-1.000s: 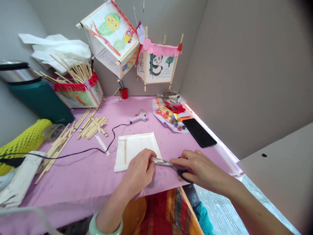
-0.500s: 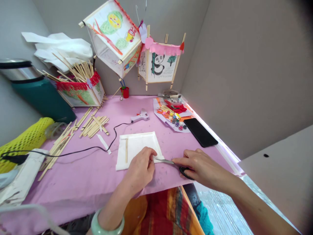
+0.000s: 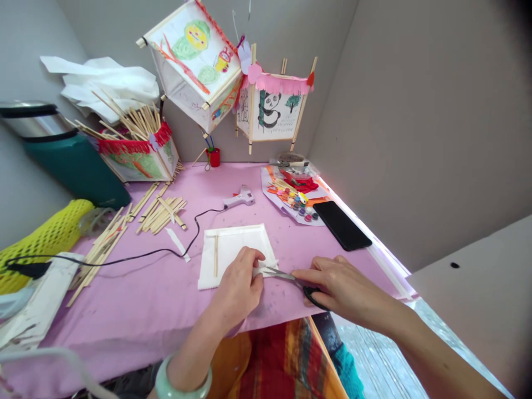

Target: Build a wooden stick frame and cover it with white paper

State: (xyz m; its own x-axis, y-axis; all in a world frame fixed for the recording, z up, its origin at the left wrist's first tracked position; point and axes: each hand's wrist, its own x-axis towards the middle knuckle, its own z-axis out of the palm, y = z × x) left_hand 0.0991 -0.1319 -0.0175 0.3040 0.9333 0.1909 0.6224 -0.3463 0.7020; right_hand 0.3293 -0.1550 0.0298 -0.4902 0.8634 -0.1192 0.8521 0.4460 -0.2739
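Observation:
Black-handled scissors (image 3: 313, 295) are gripped in my right hand (image 3: 338, 281), their blades pointing left. The blades meet the near right edge of a white paper sheet (image 3: 233, 247) lying on the table. My left hand (image 3: 241, 282) pinches that edge close to the blade tips, where a bit of the paper stands up. One thin wooden stick (image 3: 215, 256) lies upright along the sheet's left part. Beyond the sheet rests a lilac hot glue gun (image 3: 240, 198), its black cord running left.
Bundled wooden sticks (image 3: 160, 216) lie to the left, near a teal bottle (image 3: 75, 160). A black phone (image 3: 343, 225) and small paint pots (image 3: 305, 208) are on the right. Paper lanterns (image 3: 272, 108) hang at the back. A paper strip (image 3: 178, 244) lies left of the sheet.
The scissor blades have moved slightly left into the paper's edge, and a flap of paper now lifts around them. Both hands stay nearly in place.

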